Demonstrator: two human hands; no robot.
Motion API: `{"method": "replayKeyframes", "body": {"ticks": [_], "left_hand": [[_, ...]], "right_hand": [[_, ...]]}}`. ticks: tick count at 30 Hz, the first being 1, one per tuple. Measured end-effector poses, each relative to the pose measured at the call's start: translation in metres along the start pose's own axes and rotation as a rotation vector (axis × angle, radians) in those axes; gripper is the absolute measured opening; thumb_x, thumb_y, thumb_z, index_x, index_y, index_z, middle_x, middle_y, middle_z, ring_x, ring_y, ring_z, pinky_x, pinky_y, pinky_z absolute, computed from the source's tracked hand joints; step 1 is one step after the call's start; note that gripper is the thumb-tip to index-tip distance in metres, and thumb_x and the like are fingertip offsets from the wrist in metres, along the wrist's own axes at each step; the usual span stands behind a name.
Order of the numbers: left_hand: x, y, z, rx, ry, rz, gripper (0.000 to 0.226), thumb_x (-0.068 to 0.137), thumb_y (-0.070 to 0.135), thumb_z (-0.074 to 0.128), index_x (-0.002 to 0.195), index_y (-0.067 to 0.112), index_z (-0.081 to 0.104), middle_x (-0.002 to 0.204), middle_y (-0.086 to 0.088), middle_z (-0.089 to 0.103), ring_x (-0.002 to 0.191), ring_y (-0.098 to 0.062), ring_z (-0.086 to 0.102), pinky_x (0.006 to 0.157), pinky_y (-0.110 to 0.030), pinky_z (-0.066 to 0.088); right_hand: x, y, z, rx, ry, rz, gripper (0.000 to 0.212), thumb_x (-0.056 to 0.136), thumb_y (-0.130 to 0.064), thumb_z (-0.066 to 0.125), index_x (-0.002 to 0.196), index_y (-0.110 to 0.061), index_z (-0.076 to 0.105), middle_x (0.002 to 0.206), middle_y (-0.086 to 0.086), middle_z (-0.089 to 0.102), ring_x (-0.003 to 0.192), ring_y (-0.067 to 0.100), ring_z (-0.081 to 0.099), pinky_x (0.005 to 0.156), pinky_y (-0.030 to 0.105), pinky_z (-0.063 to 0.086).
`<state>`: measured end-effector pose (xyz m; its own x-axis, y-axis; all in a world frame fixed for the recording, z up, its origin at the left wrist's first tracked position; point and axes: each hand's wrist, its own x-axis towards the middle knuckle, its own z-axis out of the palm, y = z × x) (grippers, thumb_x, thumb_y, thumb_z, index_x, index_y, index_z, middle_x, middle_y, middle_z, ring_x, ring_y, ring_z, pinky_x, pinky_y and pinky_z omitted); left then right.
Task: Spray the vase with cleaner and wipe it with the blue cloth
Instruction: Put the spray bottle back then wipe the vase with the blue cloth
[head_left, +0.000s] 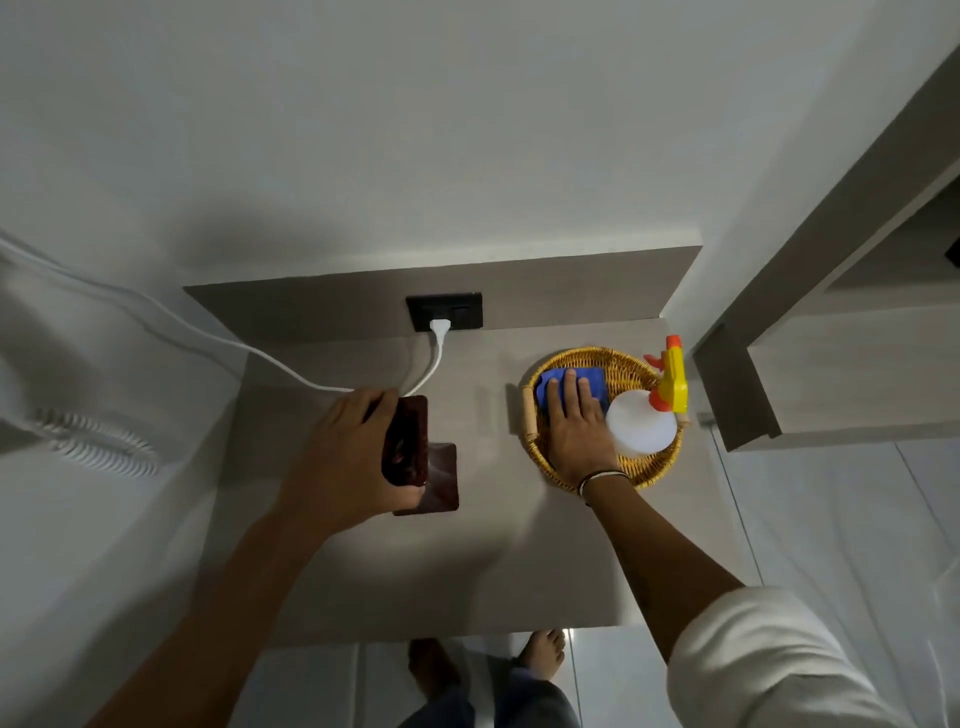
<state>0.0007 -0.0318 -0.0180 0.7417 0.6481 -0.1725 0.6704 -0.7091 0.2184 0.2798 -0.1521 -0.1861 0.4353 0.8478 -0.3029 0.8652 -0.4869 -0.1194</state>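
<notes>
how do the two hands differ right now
The left hand grips the dark red vase out on the table; the right hand lies flat, fingers spread, on the blue cloth inside the wicker basket. Only the right wrist wears a bracelet. Both are bare.

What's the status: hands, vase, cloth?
Left hand gripping dark red vase. Right hand flat on blue cloth in wicker basket. Spray bottle alongside, untouched.
</notes>
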Motion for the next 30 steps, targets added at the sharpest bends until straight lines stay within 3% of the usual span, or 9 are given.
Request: {"method": "replayKeyframes", "body": {"ticks": [4, 11, 13, 17, 19, 23, 24, 27, 30], "left_hand": [[-0.004, 0.007, 0.011, 0.006, 0.046, 0.045, 0.114, 0.062, 0.075, 0.064, 0.144, -0.003, 0.058, 0.137, -0.022, 0.062, 0.123, -0.044, 0.063, 0.104, -0.054, 0.054], [-0.004, 0.005, 0.027, 0.006, 0.084, 0.068, 0.11, 0.068, 0.072, 0.061, 0.148, -0.004, 0.054, 0.143, -0.025, 0.058, 0.134, -0.046, 0.055, 0.117, -0.06, 0.048], [-0.006, 0.003, 0.032, 0.005, 0.108, 0.076, 0.108, 0.07, 0.071, 0.061, 0.149, -0.004, 0.053, 0.144, -0.025, 0.056, 0.136, -0.046, 0.053, 0.12, -0.058, 0.043], [-0.004, -0.002, 0.035, -0.109, 0.138, 0.073, 0.107, 0.07, 0.066, 0.071, 0.152, 0.0, 0.051, 0.147, -0.021, 0.052, 0.139, -0.04, 0.046, 0.122, -0.059, 0.04], [-0.007, -0.007, 0.035, -0.238, 0.159, 0.04, 0.107, 0.063, 0.057, 0.083, 0.152, 0.006, 0.052, 0.147, -0.014, 0.049, 0.139, -0.033, 0.045, 0.12, -0.053, 0.043], [-0.018, -0.033, 0.034, -0.499, 0.227, -0.021, 0.107, 0.053, 0.04, 0.093, 0.15, 0.017, 0.055, 0.146, 0.005, 0.043, 0.139, -0.02, 0.042, 0.118, -0.041, 0.043], [-0.021, -0.041, 0.035, -0.556, 0.245, -0.025, 0.105, 0.053, 0.036, 0.094, 0.149, 0.022, 0.055, 0.146, 0.008, 0.044, 0.14, -0.021, 0.044, 0.118, -0.04, 0.044], [-0.03, -0.057, 0.039, -0.699, 0.279, -0.035, 0.102, 0.053, 0.032, 0.09, 0.145, 0.045, 0.049, 0.142, 0.019, 0.042, 0.138, -0.024, 0.051, 0.116, -0.039, 0.047], [-0.033, -0.067, 0.042, -0.712, 0.272, -0.036, 0.101, 0.053, 0.038, 0.085, 0.146, 0.048, 0.046, 0.138, 0.012, 0.043, 0.135, -0.024, 0.053, 0.115, -0.047, 0.05]], "right_hand": [[0.0, -0.002, 0.006, -0.015, 0.011, 0.015, 0.076, 0.116, -0.027, 0.039, 0.169, -0.006, -0.012, 0.178, 0.024, -0.014, 0.166, 0.044, -0.01, 0.134, 0.055, 0.002], [0.006, 0.001, 0.012, 0.033, 0.049, 0.036, 0.084, 0.111, -0.013, 0.052, 0.17, -0.006, -0.007, 0.18, 0.021, -0.009, 0.167, 0.041, -0.009, 0.134, 0.053, 0.002], [0.004, -0.002, 0.005, 0.15, 0.082, 0.067, 0.086, 0.107, -0.005, 0.057, 0.171, -0.005, 0.0, 0.18, 0.021, 0.001, 0.168, 0.04, 0.0, 0.136, 0.055, 0.012], [-0.013, -0.012, -0.026, 0.443, 0.305, 0.105, 0.09, 0.092, 0.011, 0.07, 0.168, -0.004, 0.023, 0.172, 0.022, 0.032, 0.158, 0.042, 0.038, 0.125, 0.059, 0.04], [-0.029, -0.019, -0.041, 0.539, 0.402, 0.104, 0.086, 0.095, 0.01, 0.068, 0.168, -0.007, 0.024, 0.174, 0.017, 0.031, 0.158, 0.036, 0.037, 0.127, 0.056, 0.038], [-0.08, -0.045, -0.059, 0.864, 0.607, 0.121, 0.056, 0.11, -0.001, 0.043, 0.165, -0.01, 0.036, 0.169, 0.005, 0.041, 0.154, 0.001, 0.035, 0.134, 0.035, 0.028], [-0.093, -0.053, -0.059, 0.91, 0.636, 0.097, 0.055, 0.109, 0.001, 0.041, 0.163, -0.006, 0.038, 0.167, 0.007, 0.045, 0.154, 0.004, 0.04, 0.134, 0.038, 0.03], [-0.119, -0.083, -0.05, 0.942, 0.608, 0.022, 0.06, 0.102, 0.015, 0.046, 0.16, 0.003, 0.04, 0.164, 0.021, 0.048, 0.152, 0.035, 0.049, 0.127, 0.058, 0.039], [-0.128, -0.12, -0.04, 1.009, 0.545, -0.045, 0.067, 0.096, 0.025, 0.05, 0.159, 0.004, 0.04, 0.165, 0.02, 0.046, 0.151, 0.033, 0.05, 0.125, 0.052, 0.041]]}}
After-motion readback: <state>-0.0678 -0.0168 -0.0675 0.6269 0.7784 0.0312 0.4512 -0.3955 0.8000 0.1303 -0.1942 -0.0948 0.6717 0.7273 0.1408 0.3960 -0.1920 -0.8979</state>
